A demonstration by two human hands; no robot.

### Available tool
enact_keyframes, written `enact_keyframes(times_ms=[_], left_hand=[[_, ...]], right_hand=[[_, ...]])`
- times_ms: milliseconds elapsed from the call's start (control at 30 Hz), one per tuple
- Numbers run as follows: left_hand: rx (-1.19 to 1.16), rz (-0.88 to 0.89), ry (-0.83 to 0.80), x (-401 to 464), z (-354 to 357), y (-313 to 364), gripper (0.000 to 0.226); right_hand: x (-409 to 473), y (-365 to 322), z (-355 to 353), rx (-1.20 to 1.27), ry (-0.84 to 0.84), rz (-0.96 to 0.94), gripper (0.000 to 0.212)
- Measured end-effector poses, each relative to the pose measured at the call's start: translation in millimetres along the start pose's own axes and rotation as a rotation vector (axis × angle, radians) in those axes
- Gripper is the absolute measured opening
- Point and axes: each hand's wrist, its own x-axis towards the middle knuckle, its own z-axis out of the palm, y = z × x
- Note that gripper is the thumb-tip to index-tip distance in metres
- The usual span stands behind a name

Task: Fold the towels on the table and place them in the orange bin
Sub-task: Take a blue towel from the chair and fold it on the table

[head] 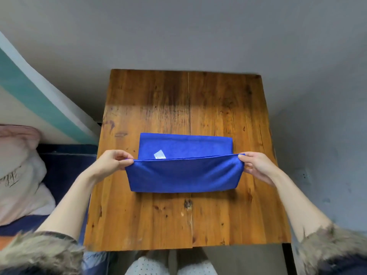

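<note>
A blue towel (184, 173) lies across the middle of the wooden table (184, 100). Its near half is lifted and doubled over toward the far half, which lies flat and shows a small white label (159, 154). My left hand (113, 161) pinches the lifted edge at its left corner. My right hand (256, 165) pinches the same edge at its right corner. The edge is stretched taut between both hands a little above the table. No orange bin can be clearly made out; only a sliver of orange (6, 240) shows at the lower left edge.
A bed with a dark blue sheet (65, 171) and a white pillow (17, 179) stands left of the table. A grey wall runs behind and to the right. Fur-trimmed sleeves (39, 253) and my knees sit at the bottom edge.
</note>
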Motion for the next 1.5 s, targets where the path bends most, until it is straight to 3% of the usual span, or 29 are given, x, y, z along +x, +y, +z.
enact_keyframes(times_ms=[167, 533, 800, 1200, 1367, 1467, 1500], left_hand=[[-0.036, 0.036, 0.080, 34.8, 2.5, 17.5, 0.011], [-0.034, 0.022, 0.160, 103.9, 11.0, 17.2, 0.009], [-0.011, 0.036, 0.146, 107.4, 12.1, 7.0, 0.013], [-0.130, 0.150, 0.278, 115.0, 27.7, 9.4, 0.019], [-0.116, 0.089, 0.334, 130.1, 31.0, -1.1, 0.018], [-0.057, 0.016, 0.396, 145.1, 34.2, -7.7, 0.001], [-0.028, 0.002, 0.417, 147.3, 35.9, -8.1, 0.008]], right_hand=[[27.9, -9.5, 8.2, 0.087, 0.099, -0.050, 0.018], [89.5, -6.6, 14.7, 0.027, 0.303, -0.072, 0.012], [98.1, 0.9, 19.4, 0.018, 0.345, -0.100, 0.015], [116.5, 8.3, 31.9, -0.049, 0.516, -0.180, 0.014], [125.0, 7.6, 32.9, -0.037, 0.514, -0.171, 0.021], [138.7, 7.8, 34.6, -0.041, 0.529, -0.139, 0.022], [142.7, 8.3, 35.5, -0.046, 0.547, -0.129, 0.023]])
